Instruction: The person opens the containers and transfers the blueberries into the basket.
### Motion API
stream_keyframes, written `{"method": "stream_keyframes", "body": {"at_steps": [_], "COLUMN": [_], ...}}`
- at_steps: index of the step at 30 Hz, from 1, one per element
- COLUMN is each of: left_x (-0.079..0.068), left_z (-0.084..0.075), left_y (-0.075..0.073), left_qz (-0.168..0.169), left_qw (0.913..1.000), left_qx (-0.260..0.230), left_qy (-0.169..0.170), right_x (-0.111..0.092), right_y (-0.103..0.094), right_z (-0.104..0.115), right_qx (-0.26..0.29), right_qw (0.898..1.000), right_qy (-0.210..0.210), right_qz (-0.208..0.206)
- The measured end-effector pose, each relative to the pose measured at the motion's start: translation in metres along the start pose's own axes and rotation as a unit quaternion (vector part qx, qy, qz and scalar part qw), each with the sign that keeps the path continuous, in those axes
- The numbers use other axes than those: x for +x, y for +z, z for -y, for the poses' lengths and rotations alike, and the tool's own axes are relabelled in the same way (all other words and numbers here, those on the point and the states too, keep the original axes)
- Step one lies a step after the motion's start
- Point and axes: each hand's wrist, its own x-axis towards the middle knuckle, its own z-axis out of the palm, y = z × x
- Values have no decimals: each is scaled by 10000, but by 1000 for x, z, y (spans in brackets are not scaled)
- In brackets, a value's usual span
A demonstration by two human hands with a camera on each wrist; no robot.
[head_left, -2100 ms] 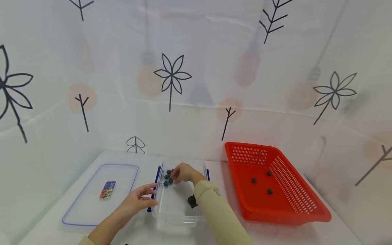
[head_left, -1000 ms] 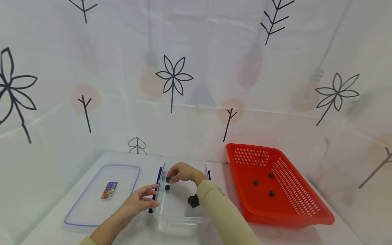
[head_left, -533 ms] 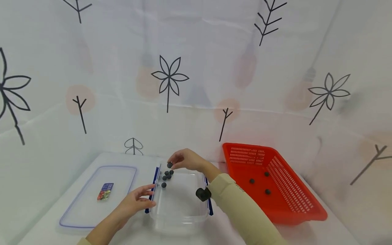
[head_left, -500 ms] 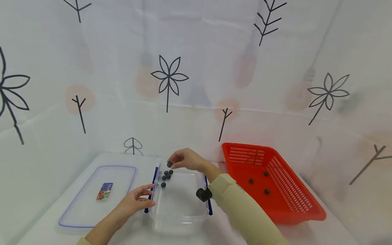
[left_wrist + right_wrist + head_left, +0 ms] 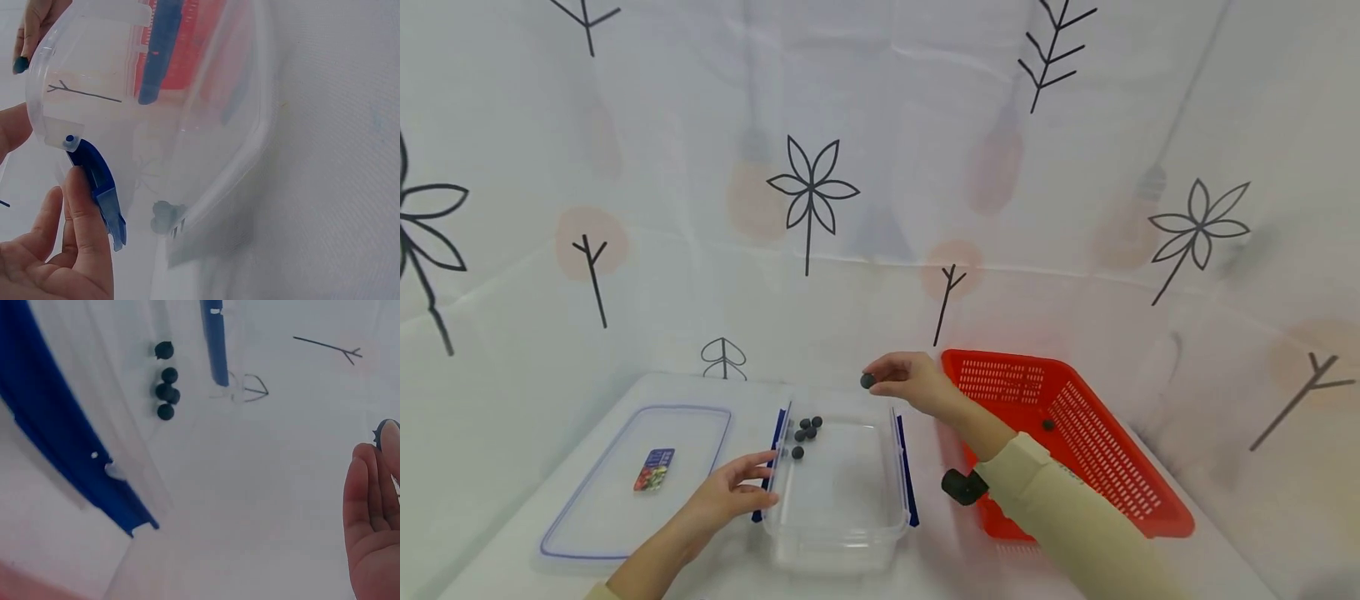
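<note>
A dark berry [image 5: 868, 381] is raised clear of the table [image 5: 943, 567], at the far end of a clear plastic box [image 5: 838, 550], though whether it is directly over the rim I cannot tell. The right hand [image 5: 921, 383] pinches it between thumb and fingertips, the grip closed firmly on the fruit (the right wrist view catches only part of it, at the picture's edge). Inside the box, five loose berries [image 5: 806, 424] lie along the left wall, four bunched together and one a little nearer the person. The left hand [image 5: 730, 492] rests at that same side, thumb and fingers apart, with fingers touching the blue latch [image 5: 99, 178] that hangs from the rim. Another blue latch [image 5: 907, 475] hangs along the right side. To the left of the box a clear lid [image 5: 602, 508] with a blue edge lies flat, bearing a colourful label [image 5: 653, 469]. To the right stands a red basket [image 5: 1131, 450] with slotted walls, partly hidden by the right sleeve [image 5: 1067, 508]; one berry [image 5: 1048, 425] shows on its floor.
</note>
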Motion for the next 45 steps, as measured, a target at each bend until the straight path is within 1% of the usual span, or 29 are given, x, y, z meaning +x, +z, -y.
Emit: {"method": "stream_keyframes", "body": {"at_steps": [2, 7, 10, 16, 20, 25, 27, 30, 36, 41, 45], "left_x": [-1, -1, 0, -1, -2, -1, 0, 1, 0, 1, 1], "left_z": [0, 1, 2, 1, 1, 2, 2, 2, 4, 4, 5], "left_y": [0, 1, 1, 1, 1, 2, 2, 3, 1, 0, 1], "left_qz": [-6, -56, -68, -95, -127, -94, -96, -107, -67, -12, -19], "left_qw": [10000, 9999, 10000, 9999, 9999, 9999, 9999, 9999, 9999, 10000, 9999], "left_qx": [-3, -2, 16, 51, 37, -15, -23, -28, -78, -49, -61], "left_qy": [-35, -88, -54, -36, -43, -38, -29, -18, 14, 55, 89], "right_x": [-8, -29, -41, -60, -70, -81, -85, -90, -94, -99, -105], "right_y": [-11, -36, -51, -75, -90, -111, -120, -132, -153, -163, -167], "right_z": [-4, -10, -15, -28, -39, -62, -72, -87, -117, -135, -145], "right_qx": [108, 14, -79, -510, -599, -846, -984, -1032, -1275, -1378, -1536], "right_qw": [9999, 9989, 9979, 9938, 9927, 9900, 9888, 9889, 9872, 9857, 9825], "right_qy": [4, 189, 305, 550, 560, 493, 438, 423, 563, 747, 859], "right_qz": [-100, -419, -572, -818, -885, -1019, -1032, -979, -780, -615, -616]}}
